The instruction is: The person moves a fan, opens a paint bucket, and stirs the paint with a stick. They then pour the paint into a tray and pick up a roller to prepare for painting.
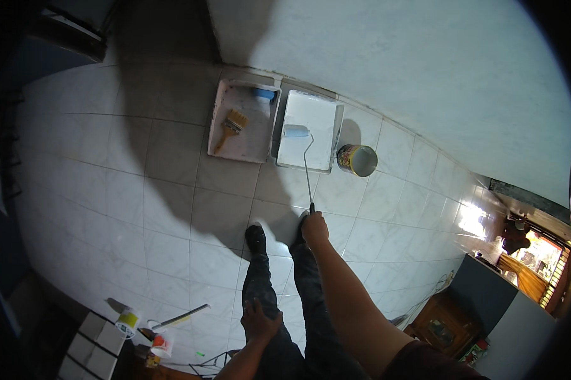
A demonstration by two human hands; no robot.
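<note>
My right hand (315, 229) is closed round the dark handle of a paint roller (296, 130), reaching forward at arm's length. Its pale blue sleeve lies in a paint tray (340, 126) coated with white paint. Resting on my left thigh, my left hand (260, 322) holds nothing and its fingers lie spread. Beside the white tray, to its left, sits a pinkish tray (247, 149). In that one are a paintbrush (233, 123) with a wooden handle and a blue roller sleeve (264, 94) near the far right corner. A round tin can (345, 159) stands right of the trays.
Beyond the trays rises a pale wall (393, 57). At the lower left stand a yellow-and-white tub (127, 322), a red-and-white container (162, 345) and a long thin bar (183, 315). A wooden cabinet (447, 323) is at the lower right. My shadow darkens the tiled floor (171, 247).
</note>
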